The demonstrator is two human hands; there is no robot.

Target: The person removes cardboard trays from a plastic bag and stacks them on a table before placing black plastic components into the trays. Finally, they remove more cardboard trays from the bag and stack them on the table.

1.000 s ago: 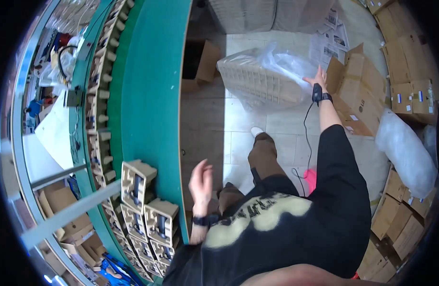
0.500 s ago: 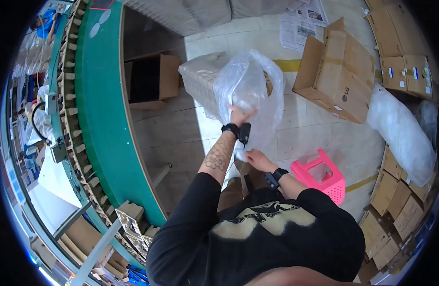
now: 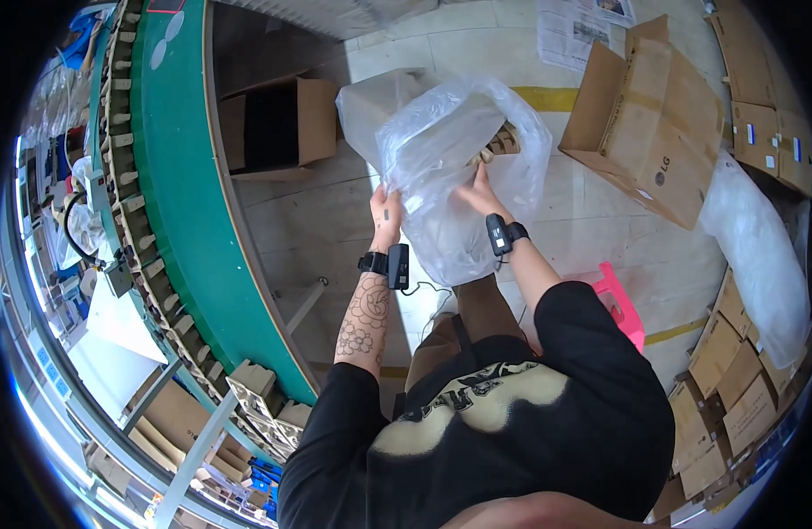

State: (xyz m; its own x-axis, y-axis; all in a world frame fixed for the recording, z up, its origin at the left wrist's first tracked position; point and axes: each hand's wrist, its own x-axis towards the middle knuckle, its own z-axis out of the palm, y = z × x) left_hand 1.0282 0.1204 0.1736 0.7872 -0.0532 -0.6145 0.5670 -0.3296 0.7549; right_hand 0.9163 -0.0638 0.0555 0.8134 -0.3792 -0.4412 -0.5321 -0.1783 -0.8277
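A large clear plastic bag (image 3: pixel 441 238) stands in front of me with its mouth spread open. Several tan parts (image 3: pixel 505 141) show inside, at the far right of the opening; their kind is unclear. My left hand (image 3: pixel 386 217) is closed on the bag's left side, gathering the film. Over the opening is my right hand (image 3: pixel 482 192), its thumb and fingers apart and the fingertips close to the tan parts. Whether it touches them I cannot tell. Behind the bag, on its left, is a plastic-wrapped bundle (image 3: pixel 371 110).
A green-topped bench (image 3: pixel 181 194) runs along the left, with an open carton (image 3: pixel 316 123) beside it. An open cardboard box (image 3: pixel 657 123) lies to the right, near a rolled plastic bundle (image 3: pixel 754 256) and stacked cartons (image 3: pixel 732 379). A pink stool (image 3: pixel 619 304) stands near my right arm.
My left hand has moved from the bag's middle to its left side. My right hand has risen from the near edge to over the opening, which is wider now and shows more tan parts.
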